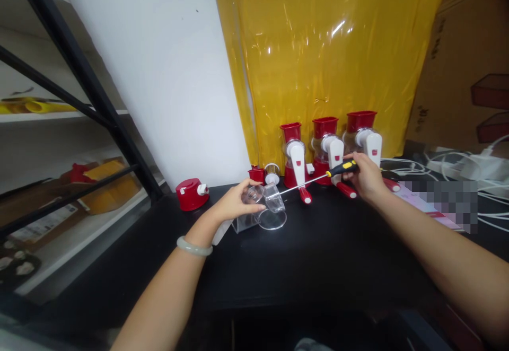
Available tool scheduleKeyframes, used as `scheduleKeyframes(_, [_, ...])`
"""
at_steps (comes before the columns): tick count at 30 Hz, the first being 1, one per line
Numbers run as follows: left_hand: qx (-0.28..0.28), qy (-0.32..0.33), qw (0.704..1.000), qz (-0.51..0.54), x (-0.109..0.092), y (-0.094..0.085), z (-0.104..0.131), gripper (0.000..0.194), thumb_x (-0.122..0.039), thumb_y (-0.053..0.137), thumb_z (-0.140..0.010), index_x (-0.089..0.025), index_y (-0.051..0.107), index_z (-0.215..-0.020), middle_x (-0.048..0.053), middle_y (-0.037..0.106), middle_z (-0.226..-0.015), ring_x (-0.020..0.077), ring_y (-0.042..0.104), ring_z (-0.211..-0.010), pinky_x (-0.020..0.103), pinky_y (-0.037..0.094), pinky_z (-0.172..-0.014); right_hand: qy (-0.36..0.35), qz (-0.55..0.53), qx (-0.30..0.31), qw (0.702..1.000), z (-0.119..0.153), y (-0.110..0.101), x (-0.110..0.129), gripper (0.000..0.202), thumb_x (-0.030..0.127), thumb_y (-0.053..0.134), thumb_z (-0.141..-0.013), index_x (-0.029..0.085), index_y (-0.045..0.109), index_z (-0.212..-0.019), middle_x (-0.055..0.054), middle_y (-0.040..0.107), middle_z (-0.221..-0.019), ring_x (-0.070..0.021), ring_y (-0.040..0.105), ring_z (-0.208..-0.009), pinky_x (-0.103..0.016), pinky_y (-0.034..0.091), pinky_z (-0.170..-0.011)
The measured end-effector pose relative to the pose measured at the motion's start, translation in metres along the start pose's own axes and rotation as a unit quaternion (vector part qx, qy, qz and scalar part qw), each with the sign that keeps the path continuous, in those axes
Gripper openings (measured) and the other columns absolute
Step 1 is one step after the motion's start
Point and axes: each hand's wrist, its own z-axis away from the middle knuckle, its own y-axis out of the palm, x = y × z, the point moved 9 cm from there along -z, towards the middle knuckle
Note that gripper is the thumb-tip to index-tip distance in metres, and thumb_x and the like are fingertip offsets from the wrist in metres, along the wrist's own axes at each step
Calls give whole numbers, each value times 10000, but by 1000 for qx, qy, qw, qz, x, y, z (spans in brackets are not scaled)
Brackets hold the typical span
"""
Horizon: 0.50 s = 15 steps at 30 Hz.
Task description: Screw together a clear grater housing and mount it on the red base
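Note:
My left hand (238, 201) is closed round a clear plastic grater housing (273, 197), held tilted just above the black table (318, 266). In my right hand (366, 177) is a screwdriver (342, 168) with a black and yellow handle. Its long shaft points left, and the tip meets the housing or lies right beside it; which one I cannot tell. Beneath the housing, a clear round plastic rim (272, 219) shows close to the table. A red round base (192, 194) with a white knob sits to the left of my left hand.
Several red and white rotary graters, among them a left one (296, 163), stand along the yellow plastic sheet (318, 49). A metal grater drum (272, 173) lies behind the housing. White cables (489, 165) and a pinkish printed sheet (421, 202) are at right; a black-framed shelf (71, 112) is at left.

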Motion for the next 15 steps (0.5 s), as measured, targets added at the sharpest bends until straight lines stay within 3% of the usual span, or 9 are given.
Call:
scheduleKeyframes(4, [-2,-4,1000,-4,-2,0,0,615,-446,851,-788,-228,549,-1278,101,707,-1156,275,685,-1022,440,518,-921,8,41,-7,999,-2,-2,-1,445,635,617,-875,197,636,-801,31,481,-472,-106,423,-338,-231,364,-324])
scheduleKeyframes(7, [-5,-5,1000,-14,-3,0,1,606,-450,846,-793,-226,551,-1273,101,708,-1173,274,687,-1028,433,518,-922,52,29,-15,998,-1,-5,-8,447,598,494,-930,199,644,-795,-15,568,-539,-132,501,-390,-252,434,-353])
scheduleKeyframes(11, [-7,-8,1000,-18,-2,0,0,599,-464,839,-800,-224,545,-1264,104,707,-1190,274,689,-1031,430,520,-925,41,-10,-12,999,1,-3,-4,241,431,588,-849,207,653,-785,-18,621,-658,-136,577,-494,-243,475,-393])
scheduleKeyframes(15, [-5,-9,1000,-21,-4,0,0,607,-467,836,-802,-224,540,-1273,106,708,-1187,274,692,-1027,426,520,-923,5,6,-8,1000,2,-1,2,238,435,700,-798,211,630,-761,9,592,-605,-107,509,-426,-215,415,-351])
